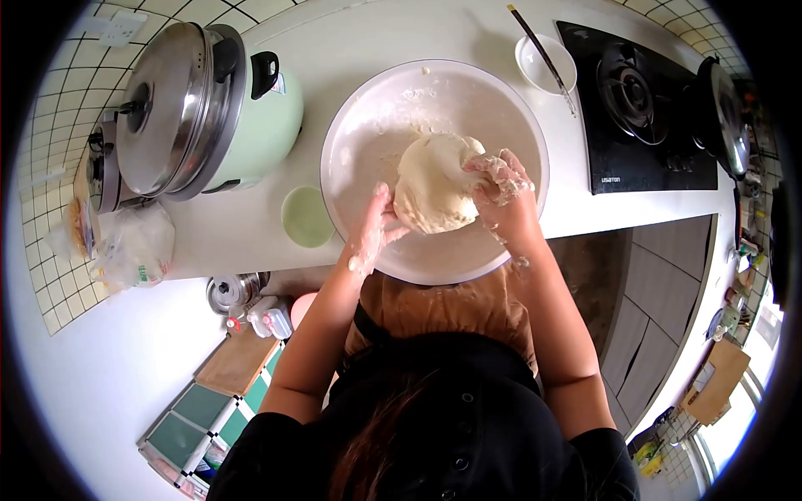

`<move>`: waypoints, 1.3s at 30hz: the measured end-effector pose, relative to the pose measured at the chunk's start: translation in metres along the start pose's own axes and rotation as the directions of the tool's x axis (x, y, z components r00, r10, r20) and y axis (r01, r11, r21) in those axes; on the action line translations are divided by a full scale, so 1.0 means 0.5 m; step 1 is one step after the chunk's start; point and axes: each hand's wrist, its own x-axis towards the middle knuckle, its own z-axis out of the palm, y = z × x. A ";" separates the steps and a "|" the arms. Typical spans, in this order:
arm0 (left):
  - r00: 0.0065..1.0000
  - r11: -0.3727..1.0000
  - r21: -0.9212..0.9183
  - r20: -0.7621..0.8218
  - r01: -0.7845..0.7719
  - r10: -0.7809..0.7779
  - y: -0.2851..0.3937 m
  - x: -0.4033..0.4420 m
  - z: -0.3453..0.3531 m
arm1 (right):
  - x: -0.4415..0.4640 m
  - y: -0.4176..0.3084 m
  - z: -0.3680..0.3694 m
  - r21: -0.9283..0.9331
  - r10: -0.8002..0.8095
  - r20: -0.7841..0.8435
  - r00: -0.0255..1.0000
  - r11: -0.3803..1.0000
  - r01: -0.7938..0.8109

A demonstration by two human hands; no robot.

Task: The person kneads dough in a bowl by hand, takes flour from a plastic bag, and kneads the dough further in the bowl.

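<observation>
A pale lump of dough (436, 185) sits in a large white basin (355, 125), whose inner wall carries smears and bits of dough. My left hand (373, 232) is at the dough's lower left side, fingers apart and extended, the fingertips against or close beside it. On the opposite side, my right hand (506, 190) has its fingers curled around the dough's right edge and grips it there. Sticky dough coats the right fingers, and small bits cling to both wrists.
A green pot with a steel lid (284, 108) stands left. A small green bowl (307, 217) touches close to the basin. Behind on the right are a white bowl (535, 63) with chopsticks (539, 46) and a black gas stove (652, 159). A plastic bag (138, 242) lies far left.
</observation>
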 end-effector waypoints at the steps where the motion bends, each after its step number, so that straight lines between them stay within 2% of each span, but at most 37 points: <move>1: 0.999 0.978 0.205 -0.017 0.038 -0.036 -0.006 -0.005 -0.009 | 0.001 -0.007 -0.011 0.020 0.022 0.034 0.999 1.000 -0.023; 3: 0.993 0.807 0.579 -0.071 0.115 -0.091 -0.019 -0.006 -0.029 | -0.015 0.040 -0.001 -0.138 -0.231 0.090 0.969 0.960 0.242; 4: 0.991 0.714 0.693 -0.136 0.097 -0.003 0.020 -0.020 -0.008 | -0.014 0.039 0.005 -0.209 -0.352 0.131 0.927 0.904 0.372; 5: 0.978 0.603 0.792 -0.186 0.093 0.093 0.066 -0.033 0.018 | -0.032 0.022 0.010 -0.174 -0.288 0.174 0.942 0.932 0.318; 6: 0.932 0.516 0.855 -0.151 -0.044 0.330 0.074 -0.021 0.021 | -0.045 0.020 0.018 -0.165 -0.356 0.245 0.902 0.901 0.400; 7: 0.830 0.378 0.916 -0.107 -0.131 0.547 0.081 -0.008 0.025 | -0.060 0.016 0.028 -0.193 -0.349 0.277 0.895 0.893 0.407; 9: 0.758 0.354 0.826 0.128 -0.438 0.640 0.103 0.046 0.041 | -0.089 -0.007 0.047 -0.244 -0.315 0.340 0.886 0.880 0.407; 10: 0.689 0.329 0.746 0.232 -0.579 0.686 0.112 0.073 0.053 | -0.096 -0.027 0.053 -0.268 -0.294 0.372 0.881 0.874 0.405; 13: 0.738 0.251 0.793 0.331 -0.555 0.587 0.066 0.148 0.082 | -0.114 -0.055 0.046 -0.335 -0.251 0.416 0.874 0.851 0.404; 16: 0.900 0.087 0.908 0.388 -0.411 0.199 0.013 0.215 0.063 | -0.120 -0.069 0.017 -0.404 -0.231 0.435 0.870 0.813 0.418; 17: 0.913 0.075 0.931 0.331 -0.357 0.239 -0.003 0.212 0.063 | -0.118 -0.073 0.002 -0.428 -0.227 0.441 0.868 0.798 0.426; 18: 0.867 0.035 0.916 0.365 -0.399 0.340 -0.015 0.198 0.062 | -0.116 -0.079 -0.009 -0.448 -0.074 0.358 0.931 0.861 0.241; 20: 0.739 -0.054 0.886 0.417 -0.461 0.530 -0.041 0.160 0.055 | -0.103 -0.091 -0.026 -0.432 0.244 0.194 0.950 0.891 -0.140; 21: 0.675 -0.027 0.883 0.377 -0.469 0.634 -0.013 0.105 0.073 | -0.083 -0.096 -0.028 -0.364 0.274 0.098 0.957 0.904 -0.222; 24: 0.635 -0.086 0.879 0.403 -0.469 0.659 -0.014 0.061 0.074 | -0.036 -0.054 0.026 -0.494 -0.104 -0.067 0.992 0.867 0.057; 26: 0.651 -0.031 0.892 0.353 -0.452 0.672 -0.029 0.047 0.071 | -0.038 0.007 0.094 -0.428 -0.135 -0.078 0.988 0.900 0.089; 27: 0.643 0.016 0.893 0.312 -0.450 0.699 -0.034 0.042 0.074 | -0.068 0.046 0.130 -0.456 -0.161 -0.031 0.987 0.881 0.129; 28: 0.637 0.065 0.892 0.267 -0.448 0.723 -0.039 0.038 0.078 | -0.078 0.040 0.137 -0.549 -0.237 0.100 0.966 0.797 0.252; 29: 0.650 0.113 0.910 0.193 -0.398 0.735 -0.048 0.034 0.085 | -0.081 0.055 0.153 -0.536 -0.203 0.055 0.978 0.820 0.200; 32: 0.621 0.071 0.937 0.169 -0.342 0.765 -0.058 0.078 0.063 | -0.058 0.093 0.179 -0.574 -0.174 -0.008 0.985 0.807 0.138; 33: 0.594 0.033 0.952 0.162 -0.304 0.788 -0.053 0.102 0.063 | -0.026 0.074 0.174 -0.541 -0.163 -0.088 0.983 0.836 0.090; 37: 0.549 -0.112 0.963 0.232 -0.244 0.803 -0.017 0.194 0.052 | 0.054 0.118 0.175 -0.611 -0.079 -0.060 0.995 0.791 0.026; 39: 0.569 -0.106 0.967 0.222 -0.230 0.792 -0.003 0.232 0.045 | 0.091 0.150 0.181 -0.640 -0.108 -0.075 0.991 0.767 0.035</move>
